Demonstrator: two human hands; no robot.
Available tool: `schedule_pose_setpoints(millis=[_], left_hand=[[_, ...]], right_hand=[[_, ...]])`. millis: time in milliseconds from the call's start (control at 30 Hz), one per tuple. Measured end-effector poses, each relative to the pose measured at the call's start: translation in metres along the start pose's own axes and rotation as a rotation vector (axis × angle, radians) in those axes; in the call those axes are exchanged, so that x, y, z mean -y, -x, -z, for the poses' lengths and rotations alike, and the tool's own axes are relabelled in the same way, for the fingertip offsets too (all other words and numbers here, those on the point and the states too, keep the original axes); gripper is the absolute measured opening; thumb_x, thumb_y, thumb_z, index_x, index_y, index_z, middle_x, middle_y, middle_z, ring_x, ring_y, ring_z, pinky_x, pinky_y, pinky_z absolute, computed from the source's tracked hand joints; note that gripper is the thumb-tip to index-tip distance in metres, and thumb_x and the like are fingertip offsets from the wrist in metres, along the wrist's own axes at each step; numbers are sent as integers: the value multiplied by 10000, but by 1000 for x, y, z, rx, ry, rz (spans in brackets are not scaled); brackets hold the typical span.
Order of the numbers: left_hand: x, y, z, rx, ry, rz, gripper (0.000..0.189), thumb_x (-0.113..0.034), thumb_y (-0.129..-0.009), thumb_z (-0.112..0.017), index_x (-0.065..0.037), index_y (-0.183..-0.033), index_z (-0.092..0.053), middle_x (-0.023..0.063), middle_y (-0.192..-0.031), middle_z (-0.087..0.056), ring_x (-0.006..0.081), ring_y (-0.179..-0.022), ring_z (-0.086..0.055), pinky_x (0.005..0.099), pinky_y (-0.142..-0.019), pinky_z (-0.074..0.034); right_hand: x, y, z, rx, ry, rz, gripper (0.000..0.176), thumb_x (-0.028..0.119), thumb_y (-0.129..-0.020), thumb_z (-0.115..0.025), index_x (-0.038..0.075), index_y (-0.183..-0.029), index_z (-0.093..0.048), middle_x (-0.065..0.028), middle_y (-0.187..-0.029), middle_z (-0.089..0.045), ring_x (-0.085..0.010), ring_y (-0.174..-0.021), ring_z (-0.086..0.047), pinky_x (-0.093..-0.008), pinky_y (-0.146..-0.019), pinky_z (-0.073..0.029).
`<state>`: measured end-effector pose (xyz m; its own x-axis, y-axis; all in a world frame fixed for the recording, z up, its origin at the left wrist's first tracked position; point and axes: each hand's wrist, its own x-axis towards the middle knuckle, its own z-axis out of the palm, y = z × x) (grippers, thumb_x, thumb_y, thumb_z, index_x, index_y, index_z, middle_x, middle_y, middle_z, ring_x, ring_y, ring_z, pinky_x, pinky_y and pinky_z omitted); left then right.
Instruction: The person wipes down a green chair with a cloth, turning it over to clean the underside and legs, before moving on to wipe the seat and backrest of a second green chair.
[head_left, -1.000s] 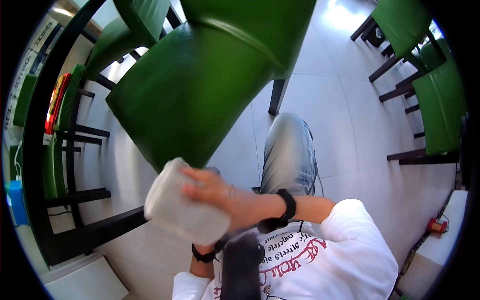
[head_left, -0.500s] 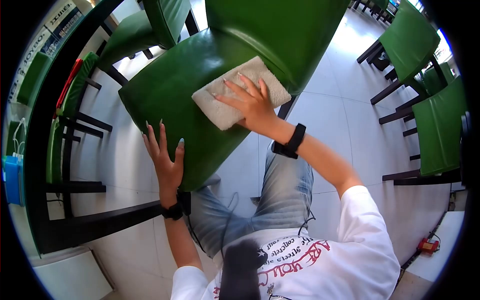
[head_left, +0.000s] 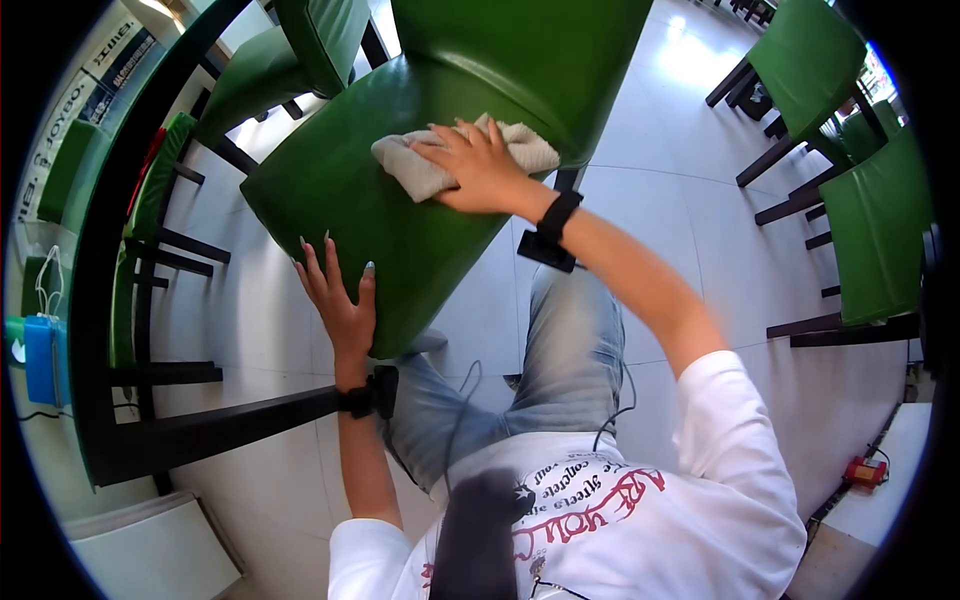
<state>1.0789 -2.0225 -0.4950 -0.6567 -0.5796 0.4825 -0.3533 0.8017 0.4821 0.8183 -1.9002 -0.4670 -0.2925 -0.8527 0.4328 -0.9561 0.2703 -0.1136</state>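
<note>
The cloth (head_left: 418, 178) lies at the far right of the seat (head_left: 335, 190), under slightly parted fingers of the right hand (head_left: 480, 174); the left hand (head_left: 345, 312), fingers wide, touches the near-left edge.

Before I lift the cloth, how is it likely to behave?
The cloth will probably droop, since it creases and bunches under the right hand. It looks soft and textured, so it should give grip rather than slip from the fingers. Pushed, it may slide fairly easily, as the seat looks smooth and glossy.
</note>
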Motion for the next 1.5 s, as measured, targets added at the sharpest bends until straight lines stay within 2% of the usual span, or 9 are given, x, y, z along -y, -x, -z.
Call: schedule_pose_setpoints(millis=[267,500,667,733,900,1000,1200,1333,1500], left_hand=[[-22,6,1,-91,21,19,658,-317,-863,-620,-117,-1437,-368,178,-1523,-217,460,-1389,-160,543,-1123,-183],[-33,6,8,-43,112,122,629,-302,-887,-587,-126,-1444,-354,150,-1540,-190,442,-1406,-123,519,-1129,-193],[-27,7,4,-64,97,88,535,-286,-949,-461,-91,-1435,-353,171,-1523,-224,448,-1394,-150,521,-1130,-180],[-21,12,3,-85,159,71,514,-295,-977,-384,-51,-1428,-345,183,-1516,-235,446,-1391,-159,518,-1135,-163],[-23,15,1,-182,387,137,537,-319,-1010,-285,24,-1422,-306,195,-1509,-253,416,-1400,-170,488,-1142,-137],[-24,9,15,-72,289,61,533,-301,-1006,-325,2,-1442,-283,195,-1513,-248,420,-1400,-175,487,-1135,-154],[-14,15,29,87,117,-18,545,-248,-966,-451,-63,-1455,-299,197,-1529,-204,440,-1399,-166,512,-1120,-181],[-9,15,17,26,167,-14,581,-234,-955,-471,-60,-1467,-260,184,-1538,-189,455,-1400,-144,511,-1132,-162],[-12,22,20,24,345,69,610,-234,-967,-438,-7,-1471,-179,234,-1529,-161,430,-1410,-136,468,-1145,-153]], right_hand=[[15,-7,33,76,51,-107,696,301,-768,-662,341,-1408,-392,-79,-1353,-411,-301,-1224,-378,-523,-1025,-249],[-26,-67,26,44,218,-386,658,216,-742,-689,293,-1355,-459,-159,-1180,-483,-372,-1095,-477,-510,-844,-441],[50,-59,34,183,71,-262,512,144,-754,-638,200,-1249,-522,-189,-1037,-539,-378,-897,-578,-481,-721,-515],[107,-41,27,20,158,-25,508,140,-727,-626,156,-1227,-535,-177,-960,-543,-334,-804,-560,-435,-619,-487],[155,-20,26,-120,14,61,418,174,-807,-547,186,-1224,-539,-143,-940,-553,-291,-826,-560,-387,-603,-467],[114,-31,34,-11,112,-49,356,164,-820,-538,184,-1173,-574,-146,-945,-557,-307,-818,-569,-415,-607,-483],[-80,-60,24,15,276,-527,582,207,-794,-653,277,-1343,-471,-177,-1060,-561,-373,-930,-583,-476,-749,-519],[-67,-72,22,127,134,-497,578,296,-764,-666,252,-1318,-507,-189,-984,-612,-387,-876,-627,-474,-727,-530],[84,-59,20,145,-153,79,492,249,-756,-645,187,-1238,-569,-165,-876,-629,-364,-746,-635,-456,-653,-520]])
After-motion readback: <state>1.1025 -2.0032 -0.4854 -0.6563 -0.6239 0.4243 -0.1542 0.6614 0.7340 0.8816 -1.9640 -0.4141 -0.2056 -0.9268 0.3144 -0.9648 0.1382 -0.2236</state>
